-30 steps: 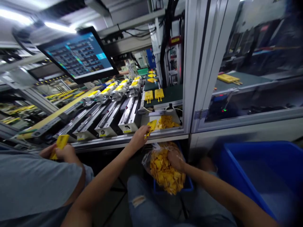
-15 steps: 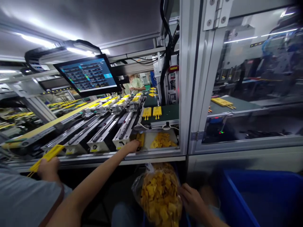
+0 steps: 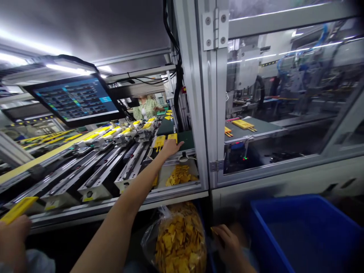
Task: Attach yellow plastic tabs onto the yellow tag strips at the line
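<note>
My left hand reaches over the dark green belt, thumb stretched out to the right. Its fingers are at a flat yellow rectangular piece and partly cover it; a similar yellow piece with two prongs lies just left of it. Low in the view, my right hand is closed, with a tiny yellow bit showing at its fingertips. Left of that hand stands a clear plastic bag full of small yellow pieces. A pile of small yellow pieces sits on the tray below the belt.
A co-worker's hand at the far left holds a yellow piece. Metal rails and a monitor are on the left. An aluminium post rises right of my left hand. A blue bin stands at lower right.
My left hand has put a yellow piece down on the tray's left side and moved up to the belt. My right hand has come out of the bag to its right side. The view has turned right.
</note>
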Motion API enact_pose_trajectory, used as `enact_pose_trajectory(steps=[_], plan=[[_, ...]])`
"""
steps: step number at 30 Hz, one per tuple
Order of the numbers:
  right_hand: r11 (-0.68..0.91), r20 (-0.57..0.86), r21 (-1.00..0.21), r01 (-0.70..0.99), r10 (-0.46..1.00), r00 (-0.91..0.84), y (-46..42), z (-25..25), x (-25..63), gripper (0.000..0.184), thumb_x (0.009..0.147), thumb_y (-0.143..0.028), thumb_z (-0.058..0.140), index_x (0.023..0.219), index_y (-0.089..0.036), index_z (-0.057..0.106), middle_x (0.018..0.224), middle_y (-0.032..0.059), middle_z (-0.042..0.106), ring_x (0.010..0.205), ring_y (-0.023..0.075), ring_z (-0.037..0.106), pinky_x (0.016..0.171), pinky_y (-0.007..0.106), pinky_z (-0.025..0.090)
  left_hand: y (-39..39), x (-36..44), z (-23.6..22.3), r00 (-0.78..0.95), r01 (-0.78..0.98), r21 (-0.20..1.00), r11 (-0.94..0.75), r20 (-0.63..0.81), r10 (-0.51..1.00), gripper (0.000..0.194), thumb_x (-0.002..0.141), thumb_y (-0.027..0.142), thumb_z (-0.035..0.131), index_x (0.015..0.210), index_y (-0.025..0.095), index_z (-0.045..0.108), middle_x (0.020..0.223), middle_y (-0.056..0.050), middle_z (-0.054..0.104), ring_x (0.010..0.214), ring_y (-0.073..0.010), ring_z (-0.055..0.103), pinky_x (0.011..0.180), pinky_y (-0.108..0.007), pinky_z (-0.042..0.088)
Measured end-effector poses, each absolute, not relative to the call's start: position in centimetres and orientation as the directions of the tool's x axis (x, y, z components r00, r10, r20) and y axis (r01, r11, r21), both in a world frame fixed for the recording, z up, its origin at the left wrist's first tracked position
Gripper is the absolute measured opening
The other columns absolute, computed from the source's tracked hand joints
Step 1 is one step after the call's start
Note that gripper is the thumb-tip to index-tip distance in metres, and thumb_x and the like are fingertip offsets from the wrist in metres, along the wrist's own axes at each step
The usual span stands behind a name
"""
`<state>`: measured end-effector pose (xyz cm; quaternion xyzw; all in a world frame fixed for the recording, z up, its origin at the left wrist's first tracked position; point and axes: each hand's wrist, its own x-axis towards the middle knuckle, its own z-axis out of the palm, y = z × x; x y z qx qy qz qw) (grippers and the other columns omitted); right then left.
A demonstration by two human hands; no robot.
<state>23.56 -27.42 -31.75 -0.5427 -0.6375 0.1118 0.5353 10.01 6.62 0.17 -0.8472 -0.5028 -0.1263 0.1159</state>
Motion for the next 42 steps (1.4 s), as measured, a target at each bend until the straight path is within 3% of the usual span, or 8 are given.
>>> enact_pose_trajectory(steps=[4, 10, 15, 18, 20, 26, 31, 42], plan=[[0.356, 0.535, -0.755, 0.551, 0.82, 0.203, -27.5, -31.6, 24.0, 0.029, 0.096, -0.03, 0.043, 0.101, -0.03, 0.071, 0.089, 0.0103, 0.071, 0.078, 0.0275, 0.071, 0.066, 0.039, 0.061, 4.2, 9.7, -1.1, 0.575, 0.817, -0.183, -0.546, 0.328, 0.75, 0.057, 0.088, 0.06, 0.054, 0.094, 0.005, 0.069, 0.098, -0.024, 0.066, 0.104, -0.0372, 0.06, 0.099, -0.049, 0.04], [0.203, 0.372, -0.883, 0.422, 0.853, 0.367, -27.0, -30.4, 24.9, 0.029, 0.094, -0.048, 0.055, 0.092, -0.023, 0.07, 0.087, 0.0088, 0.072, 0.079, 0.0266, 0.07, 0.069, 0.036, 0.059, -3.5, 4.9, -2.9, 0.809, 0.535, -0.179, -0.826, 0.392, 0.439, 0.05, 0.078, 0.008, 0.058, 0.127, 0.009, 0.055, 0.124, -0.019, 0.06, 0.119, -0.0307, 0.052, 0.107, -0.045, 0.04], [0.108, 0.228, -0.961, 0.254, 0.831, 0.507, -27.1, -27.0, 26.4, 0.039, 0.081, -0.056, 0.071, 0.087, -0.018, 0.072, 0.085, 0.0085, 0.073, 0.077, 0.0229, 0.068, 0.07, 0.032, 0.057, -13.9, 2.6, -5.7, 0.445, 0.511, 0.415, -0.752, 0.621, 0.645, 0.032, 0.089, 0.015, 0.052, 0.119, 0.017, 0.061, 0.115, -0.011, 0.067, 0.109, -0.0251, 0.06, 0.098, -0.04, 0.048], [0.044, 0.118, -0.988, 0.146, 0.824, 0.554, -28.0, -24.4, 27.2, 0.042, 0.072, -0.055, 0.078, 0.086, -0.016, 0.073, 0.084, 0.0084, 0.073, 0.076, 0.0219, 0.067, 0.07, 0.031, 0.056, -19.4, 2.4, -9.6, 0.319, 0.4, 0.861, -0.314, 0.19, 0.928, 0.017, 0.085, 0.029, 0.064, 0.098, 0.018, 0.068, 0.093, -0.007, 0.072, 0.089, -0.0242, 0.067, 0.081, -0.035, 0.053], [-0.029, 0.014, -0.997, 0.073, 0.847, 0.531, -28.8, -23.0, 27.5, 0.043, 0.068, -0.053, 0.081, 0.086, -0.015, 0.075, 0.079, 0.0077, 0.073, 0.07, 0.0198, 0.066, 0.066, 0.03, 0.055, -22.0, 2.7, -13.6, 0.508, 0.302, 0.952, 0.044, -0.2, 0.838, 0.022, 0.076, 0.034, 0.074, 0.086, 0.016, 0.069, 0.082, -0.005, 0.072, 0.08, -0.0236, 0.068, 0.074, -0.032, 0.052], [-0.268, -0.258, -0.963, 0.021, 0.943, 0.21, -32.0, -22.8, 26.8, 0.043, 0.06, -0.047, 0.084, 0.082, -0.012, 0.075, 0.069, 0.006, 0.071, 0.056, 0.0144, 0.06, 0.054, 0.025, 0.048, -28.2, 4.2, -25.5, 0.66, 0.253, 0.772, 0.583, -0.578, 0.48, 0.049, 0.056, 0.05, 0.088, 0.079, 0.011, 0.071, 0.076, -0.007, 0.072, 0.065, -0.0175, 0.064, 0.065, -0.027, 0.048], [-0.334, -0.345, -0.926, 0.175, 0.938, -0.035, -34.5, -23.9, 25.1, 0.027, 0.068, -0.039, 0.078, 0.08, -0.015, 0.077, 0.075, 0.0045, 0.075, 0.067, 0.0165, 0.065, 0.065, 0.026, 0.051, -29.4, 4.4, -28.4, 0.659, 0.197, 0.726, 0.659, -0.596, 0.459, 0.063, 0.061, 0.069, 0.079, 0.083, 0.01, 0.072, 0.078, -0.009, 0.072, 0.066, -0.0182, 0.064, 0.063, -0.028, 0.05], [-0.006, -0.177, -0.79, 0.613, 0.959, -0.22, -34.9, -23.5, 23.5, 0.014, 0.084, -0.021, 0.067, 0.09, -0.019, 0.08, 0.086, 0.0038, 0.075, 0.078, 0.0167, 0.066, 0.073, 0.025, 0.046, -29.5, 4.8, -28.5, 0.702, 0.205, 0.743, 0.637, -0.565, 0.433, 0.065, 0.065, 0.071, 0.075, 0.086, 0.011, 0.072, 0.077, -0.007, 0.071, 0.068, -0.0181, 0.064, 0.064, -0.027, 0.049]])
